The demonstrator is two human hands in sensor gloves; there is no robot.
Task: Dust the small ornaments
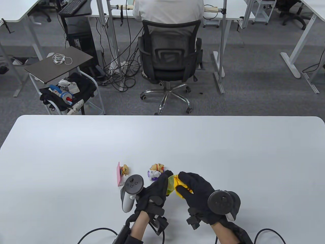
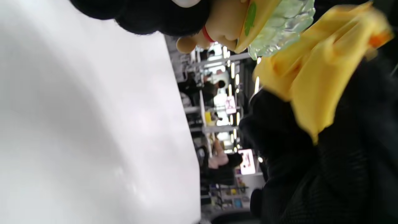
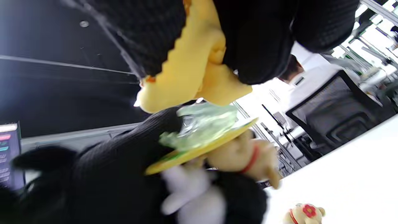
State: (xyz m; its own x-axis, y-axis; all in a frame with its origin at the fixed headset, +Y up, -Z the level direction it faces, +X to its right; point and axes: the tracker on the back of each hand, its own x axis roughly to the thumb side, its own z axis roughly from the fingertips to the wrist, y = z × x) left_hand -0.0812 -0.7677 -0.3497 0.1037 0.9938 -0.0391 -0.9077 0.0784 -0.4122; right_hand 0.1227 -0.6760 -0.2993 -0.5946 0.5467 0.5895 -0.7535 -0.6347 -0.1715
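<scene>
My left hand (image 1: pixel 152 193) holds one small ornament (image 1: pixel 170 183) lifted above the desk (image 1: pixel 76 152), a figure with a yellow disc and a clear green base. The base turns to the right, toward my right hand (image 1: pixel 195 193), and the ornament's long axis lies about left to right between the two hands. My right hand grasps a yellow cloth (image 1: pixel 181 189), bunched in the fingers, and the cloth touches the green base. So the right grip is the one that must work; I judge the next wipe goes across that base while the left grip keeps the figure steady.

Two other ornaments stand on the white desk just beyond my hands: one by a pink card (image 1: pixel 118 174), the bear figure (image 1: pixel 125 169), and one farther right (image 1: pixel 155 171). Beyond the desk I see grey carpet and a person seated in an office chair (image 1: pixel 168 61).
</scene>
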